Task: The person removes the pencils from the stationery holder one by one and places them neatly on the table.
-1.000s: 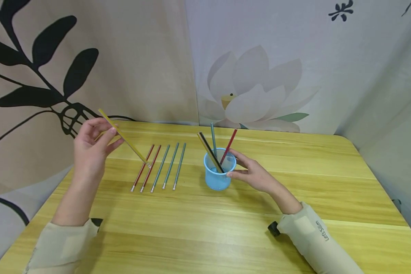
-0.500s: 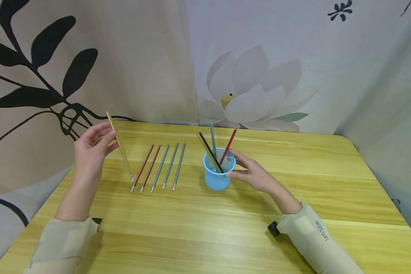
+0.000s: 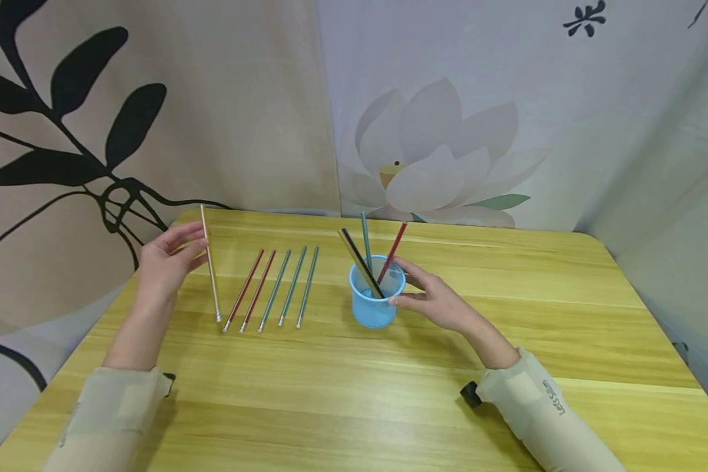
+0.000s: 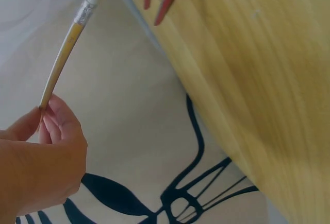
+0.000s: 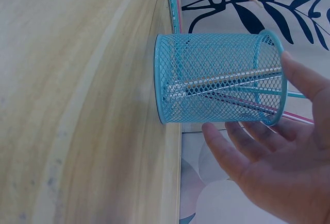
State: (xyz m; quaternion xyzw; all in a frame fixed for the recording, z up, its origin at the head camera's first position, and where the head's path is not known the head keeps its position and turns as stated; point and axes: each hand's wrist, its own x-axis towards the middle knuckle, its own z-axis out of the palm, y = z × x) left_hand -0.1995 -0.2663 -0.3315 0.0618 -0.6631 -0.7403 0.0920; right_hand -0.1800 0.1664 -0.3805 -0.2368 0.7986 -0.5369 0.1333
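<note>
On the left in the head view, my left hand (image 3: 166,265) pinches a yellow pencil (image 4: 64,54) between thumb and fingers. The pencil stands nearly upright, its white eraser end downward, left of the row on the table. That row has two red pencils (image 3: 244,288) and three teal pencils (image 3: 295,285), laid side by side with their erasers toward me. My right hand (image 3: 439,300) holds a blue mesh pencil cup (image 5: 216,54) at its right side, thumb near the rim. Leaning in the cup are a teal pencil (image 3: 366,239), a red pencil (image 3: 394,249) and a dark-and-gold pair (image 3: 360,259).
The wooden table (image 3: 354,400) carries all of this. Behind it hangs a pale curtain (image 3: 259,105) printed with dark leaves and a lotus flower. The table's left edge runs close to my left forearm.
The yellow pencil has swung from a slant over the red pencils to nearly upright, its eraser end moving left and toward me. My left hand shifts slightly right. My right hand keeps its place on the cup.
</note>
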